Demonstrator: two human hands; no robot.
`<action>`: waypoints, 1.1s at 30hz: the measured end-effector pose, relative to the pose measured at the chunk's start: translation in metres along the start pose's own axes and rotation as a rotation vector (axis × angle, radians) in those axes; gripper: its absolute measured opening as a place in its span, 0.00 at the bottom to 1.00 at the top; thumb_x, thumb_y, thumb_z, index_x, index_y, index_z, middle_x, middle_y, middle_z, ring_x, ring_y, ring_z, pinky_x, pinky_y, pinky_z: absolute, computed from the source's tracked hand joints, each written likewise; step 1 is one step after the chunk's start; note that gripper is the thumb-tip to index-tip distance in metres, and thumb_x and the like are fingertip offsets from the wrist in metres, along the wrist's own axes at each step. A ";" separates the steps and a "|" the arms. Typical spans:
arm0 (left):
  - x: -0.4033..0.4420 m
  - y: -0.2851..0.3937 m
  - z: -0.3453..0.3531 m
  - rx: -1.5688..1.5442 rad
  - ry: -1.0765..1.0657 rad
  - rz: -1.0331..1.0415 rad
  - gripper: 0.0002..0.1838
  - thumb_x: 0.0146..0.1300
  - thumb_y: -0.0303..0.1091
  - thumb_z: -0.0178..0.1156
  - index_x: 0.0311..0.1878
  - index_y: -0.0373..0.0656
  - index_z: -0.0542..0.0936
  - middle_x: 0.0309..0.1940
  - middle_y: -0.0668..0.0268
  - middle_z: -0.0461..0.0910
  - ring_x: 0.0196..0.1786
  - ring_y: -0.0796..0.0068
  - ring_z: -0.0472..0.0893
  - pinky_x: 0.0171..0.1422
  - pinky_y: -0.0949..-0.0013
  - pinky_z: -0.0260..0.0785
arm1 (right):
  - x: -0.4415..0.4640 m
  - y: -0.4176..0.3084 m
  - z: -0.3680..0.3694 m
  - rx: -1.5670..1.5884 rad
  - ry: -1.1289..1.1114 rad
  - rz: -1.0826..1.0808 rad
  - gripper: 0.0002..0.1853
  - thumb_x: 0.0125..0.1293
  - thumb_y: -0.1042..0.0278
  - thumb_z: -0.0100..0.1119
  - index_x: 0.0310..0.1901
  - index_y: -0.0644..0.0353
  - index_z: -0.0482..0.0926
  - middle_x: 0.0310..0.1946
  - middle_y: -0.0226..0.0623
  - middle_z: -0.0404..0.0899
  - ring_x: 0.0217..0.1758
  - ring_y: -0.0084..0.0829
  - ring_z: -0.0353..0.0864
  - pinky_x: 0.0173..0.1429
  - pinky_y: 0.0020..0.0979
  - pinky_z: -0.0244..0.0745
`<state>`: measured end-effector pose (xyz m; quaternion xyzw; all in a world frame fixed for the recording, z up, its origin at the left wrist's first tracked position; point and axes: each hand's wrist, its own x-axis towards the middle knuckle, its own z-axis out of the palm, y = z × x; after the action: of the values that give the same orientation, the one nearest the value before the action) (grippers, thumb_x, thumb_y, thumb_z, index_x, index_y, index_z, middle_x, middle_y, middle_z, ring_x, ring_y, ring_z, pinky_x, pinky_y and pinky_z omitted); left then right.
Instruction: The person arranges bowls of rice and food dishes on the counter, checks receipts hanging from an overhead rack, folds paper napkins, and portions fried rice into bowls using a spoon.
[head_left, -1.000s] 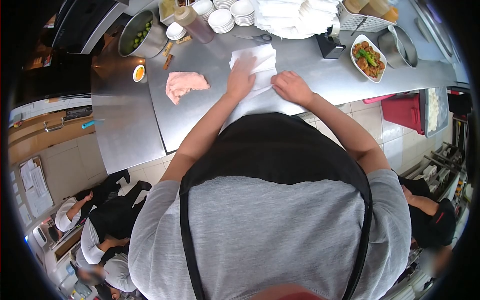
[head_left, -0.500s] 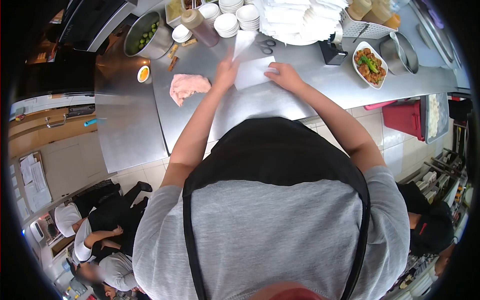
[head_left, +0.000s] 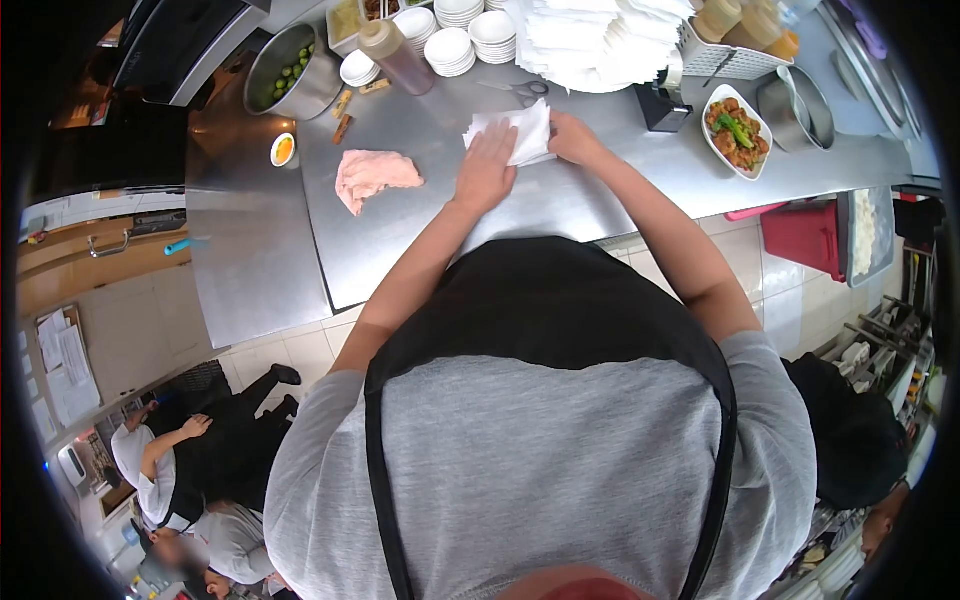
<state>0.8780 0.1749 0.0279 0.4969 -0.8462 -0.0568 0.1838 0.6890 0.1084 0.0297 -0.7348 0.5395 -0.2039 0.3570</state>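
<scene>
From the head view: apparently smoothing layered thin white paper on the grey metal surface; pressing with the flat left hand, gripping nothing; touching the right edge with the curled right hand (pinching or not, cannot tell); next calling, presumably, for steady, even pressure; further left, round green produce in a deep silver metal pot; to the right, brown chunky food in a white angular bowl.

The head-worn camera is looking forward and steeply down from above the person's chest, its wide lens curving the scene and leaving dark corners. The grey shirt is filling the near middle, closest to the lens, while the left hand and right hand are showing smaller, beyond it, over the counter. The view is also taking in floor and co-workers at near left and right
</scene>
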 end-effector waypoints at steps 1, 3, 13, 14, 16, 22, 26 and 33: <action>0.000 -0.001 0.001 -0.002 -0.002 0.001 0.32 0.51 0.32 0.57 0.62 0.39 0.62 0.63 0.52 0.60 0.67 0.55 0.56 0.70 0.58 0.47 | -0.008 -0.008 -0.018 0.078 -0.085 0.119 0.16 0.49 0.68 0.57 0.42 0.62 0.77 0.31 0.48 0.79 0.35 0.47 0.78 0.41 0.38 0.72; -0.001 -0.006 -0.002 -0.007 -0.050 0.025 0.31 0.56 0.36 0.55 0.63 0.38 0.61 0.64 0.50 0.58 0.68 0.56 0.54 0.71 0.59 0.46 | -0.018 -0.010 -0.032 0.157 -0.175 0.233 0.15 0.49 0.69 0.57 0.41 0.61 0.77 0.30 0.48 0.80 0.34 0.46 0.79 0.40 0.37 0.72; 0.032 0.007 0.007 -0.700 0.266 -0.292 0.33 0.65 0.47 0.43 0.66 0.35 0.53 0.67 0.48 0.51 0.70 0.53 0.48 0.72 0.60 0.40 | -0.016 -0.043 0.045 -0.306 0.384 -0.498 0.18 0.57 0.70 0.48 0.49 0.69 0.70 0.50 0.49 0.71 0.56 0.43 0.68 0.57 0.41 0.62; 0.032 0.005 0.018 -0.634 0.235 -0.257 0.33 0.65 0.47 0.43 0.66 0.36 0.53 0.67 0.48 0.51 0.70 0.52 0.48 0.72 0.60 0.40 | -0.016 -0.035 0.063 -0.385 0.367 -0.471 0.20 0.58 0.69 0.47 0.52 0.69 0.68 0.53 0.49 0.69 0.59 0.42 0.64 0.60 0.41 0.59; 0.029 0.004 0.029 -0.522 0.166 -0.190 0.32 0.65 0.47 0.42 0.66 0.36 0.53 0.67 0.47 0.50 0.70 0.51 0.47 0.72 0.60 0.40 | -0.023 -0.043 0.061 -0.468 0.349 -0.440 0.23 0.58 0.68 0.46 0.56 0.69 0.65 0.56 0.50 0.66 0.63 0.41 0.60 0.63 0.42 0.55; 0.031 0.009 0.024 -0.239 0.050 -0.140 0.34 0.64 0.51 0.43 0.66 0.37 0.54 0.67 0.48 0.49 0.70 0.50 0.47 0.71 0.56 0.39 | -0.033 -0.026 0.051 -0.638 0.030 -0.308 0.33 0.63 0.55 0.38 0.67 0.64 0.48 0.68 0.48 0.45 0.72 0.43 0.43 0.71 0.44 0.39; 0.024 0.007 0.022 -0.051 -0.020 -0.153 0.34 0.63 0.52 0.44 0.66 0.38 0.56 0.67 0.48 0.49 0.70 0.52 0.48 0.72 0.55 0.37 | -0.049 -0.013 0.040 -0.645 0.069 -0.210 0.33 0.64 0.53 0.39 0.67 0.61 0.49 0.68 0.46 0.47 0.72 0.41 0.44 0.71 0.46 0.39; 0.001 -0.014 0.011 0.058 0.003 -0.275 0.36 0.63 0.51 0.45 0.65 0.33 0.55 0.68 0.48 0.47 0.71 0.54 0.46 0.72 0.57 0.36 | -0.054 0.006 0.010 -0.552 0.228 -0.024 0.32 0.62 0.48 0.46 0.62 0.62 0.59 0.64 0.42 0.56 0.68 0.39 0.50 0.69 0.48 0.42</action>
<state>0.8851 0.1663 0.0137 0.6133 -0.7712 -0.0562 0.1613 0.6740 0.1608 0.0230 -0.7829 0.6023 -0.1349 0.0786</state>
